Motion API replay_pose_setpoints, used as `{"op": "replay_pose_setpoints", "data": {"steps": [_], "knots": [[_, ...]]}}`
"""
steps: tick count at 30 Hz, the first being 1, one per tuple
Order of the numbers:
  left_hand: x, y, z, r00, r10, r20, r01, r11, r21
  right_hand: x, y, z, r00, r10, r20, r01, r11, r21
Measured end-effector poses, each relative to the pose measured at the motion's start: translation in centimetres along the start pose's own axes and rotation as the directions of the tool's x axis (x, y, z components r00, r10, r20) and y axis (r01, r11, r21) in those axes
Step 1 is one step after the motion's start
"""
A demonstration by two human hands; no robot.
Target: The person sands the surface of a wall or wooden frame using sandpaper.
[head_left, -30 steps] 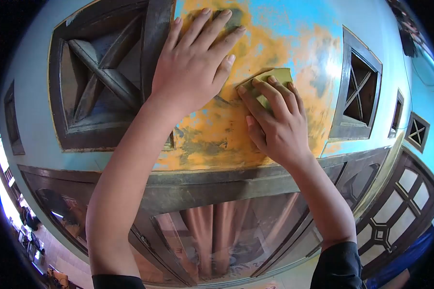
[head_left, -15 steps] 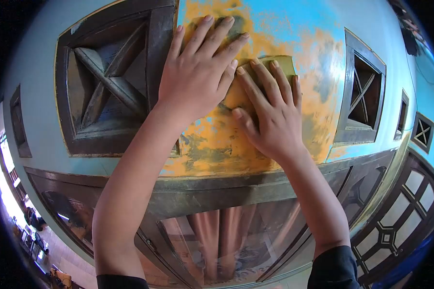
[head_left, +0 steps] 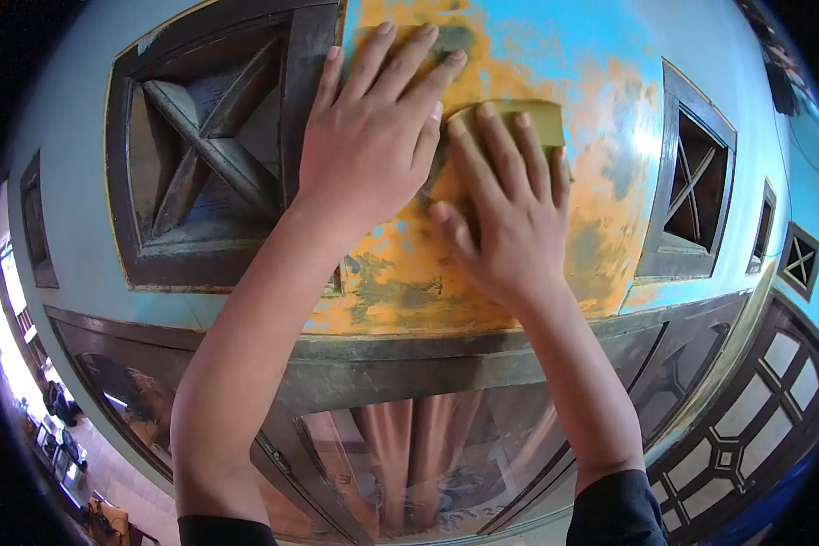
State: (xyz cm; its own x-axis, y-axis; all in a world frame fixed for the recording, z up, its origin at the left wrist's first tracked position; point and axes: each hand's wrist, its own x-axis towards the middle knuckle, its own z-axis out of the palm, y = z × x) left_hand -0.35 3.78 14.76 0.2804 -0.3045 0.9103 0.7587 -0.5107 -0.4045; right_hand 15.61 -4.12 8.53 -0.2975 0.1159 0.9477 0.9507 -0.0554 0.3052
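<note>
On the patchy orange and blue wall (head_left: 409, 273), my left hand (head_left: 364, 146) lies flat with its fingers spread, holding nothing. To its right, my right hand (head_left: 514, 223) presses an olive-yellow sheet of sandpaper (head_left: 541, 118) against the same wall. The fingers lie over the sheet and the thumb sticks out to the left. Only the sheet's upper part and right edge show; the palm and fingers hide the rest. Grey filler-like patches and worn paint surround both hands.
A dark wooden vent frame with a cross (head_left: 209, 136) is left of my left hand; a smaller crossed vent (head_left: 692, 177) is at the right. Below runs a dark wooden beam (head_left: 409, 369) over a glass pane (head_left: 428, 455) with curtains behind. A panelled door (head_left: 746, 419) stands lower right.
My right hand and the sandpaper have shifted very slightly, with the right forearm moving left. My left hand stays almost in place on the wall. The view has moved a little.
</note>
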Motion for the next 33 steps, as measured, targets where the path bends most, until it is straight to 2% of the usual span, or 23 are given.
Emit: {"op": "replay_pose_setpoints", "data": {"steps": [3,4,6,10,13,16,19,24,25,26,28,30,31,33], "knots": [[-0.3,0.0,0.1,1.0,-0.004,-0.023,0.004,1.0,0.013,-3.8,-0.9,-0.4,0.981,-0.137,0.14,0.136,0.991,0.02],[-0.3,0.0,0.1,0.999,-0.002,-0.035,0.003,1.0,0.022,-4.2,0.0,-0.5,0.981,-0.136,0.142,0.135,0.991,0.016],[-0.3,0.0,0.0,1.0,-0.001,-0.016,0.001,1.0,0.007,-3.9,1.6,-0.6,0.979,-0.145,0.141,0.145,0.989,0.01],[0.0,0.2,-0.5,0.999,0.04,0.007,-0.041,0.998,0.054,-1.3,2.3,-0.3,0.999,-0.03,0.011,0.03,0.998,-0.057],[0.5,0.4,-1.8,0.985,0.001,0.173,-0.008,0.999,0.04,-3.9,0.7,-0.7,0.993,-0.034,0.111,0.037,0.999,-0.023],[0.0,0.5,-1.8,0.974,0.024,0.226,-0.044,0.996,0.083,-7.3,0.8,-0.6,0.98,-0.089,0.179,0.093,0.996,-0.011],[-1.1,1.2,-0.5,0.998,0.052,0.041,-0.054,0.997,0.047,-8.7,3.6,-1.2,0.975,-0.108,0.196,0.116,0.993,-0.029],[-1.3,1.3,-0.2,0.996,0.041,0.08,-0.045,0.998,0.052,-0.4,10.1,-1.1,0.993,0.043,-0.106,-0.052,0.996,-0.078],[-1.2,1.4,-0.2,0.996,0.04,0.083,-0.043,0.998,0.035,0.7,10.3,-1.2,0.992,0.053,-0.119,-0.066,0.993,-0.103],[-1.2,1.5,-0.2,0.995,0.038,0.087,-0.042,0.998,0.044,1.0,9.6,-1.3,0.992,0.068,-0.11,-0.077,0.994,-0.082],[-1.1,1.6,-0.2,0.996,0.024,0.091,-0.03,0.998,0.059,-0.8,7.0,-1.6,1.0,0.0,-0.014,-0.001,0.998,-0.06],[-1.1,1.8,-0.4,0.992,0.012,0.122,-0.02,0.998,0.065,-4.7,4.3,-1.6,0.955,-0.172,0.24,0.174,0.985,0.013],[-1.1,1.8,-0.4,0.992,0.009,0.125,-0.018,0.997,0.073,-6.2,3.9,-1.8,0.919,-0.28,0.279,0.273,0.96,0.063],[-1.0,1.6,-0.3,0.993,0.01,0.119,-0.019,0.997,0.078,-5.4,6.1,-2.2,0.932,-0.254,0.26,0.263,0.965,0.0]]}}
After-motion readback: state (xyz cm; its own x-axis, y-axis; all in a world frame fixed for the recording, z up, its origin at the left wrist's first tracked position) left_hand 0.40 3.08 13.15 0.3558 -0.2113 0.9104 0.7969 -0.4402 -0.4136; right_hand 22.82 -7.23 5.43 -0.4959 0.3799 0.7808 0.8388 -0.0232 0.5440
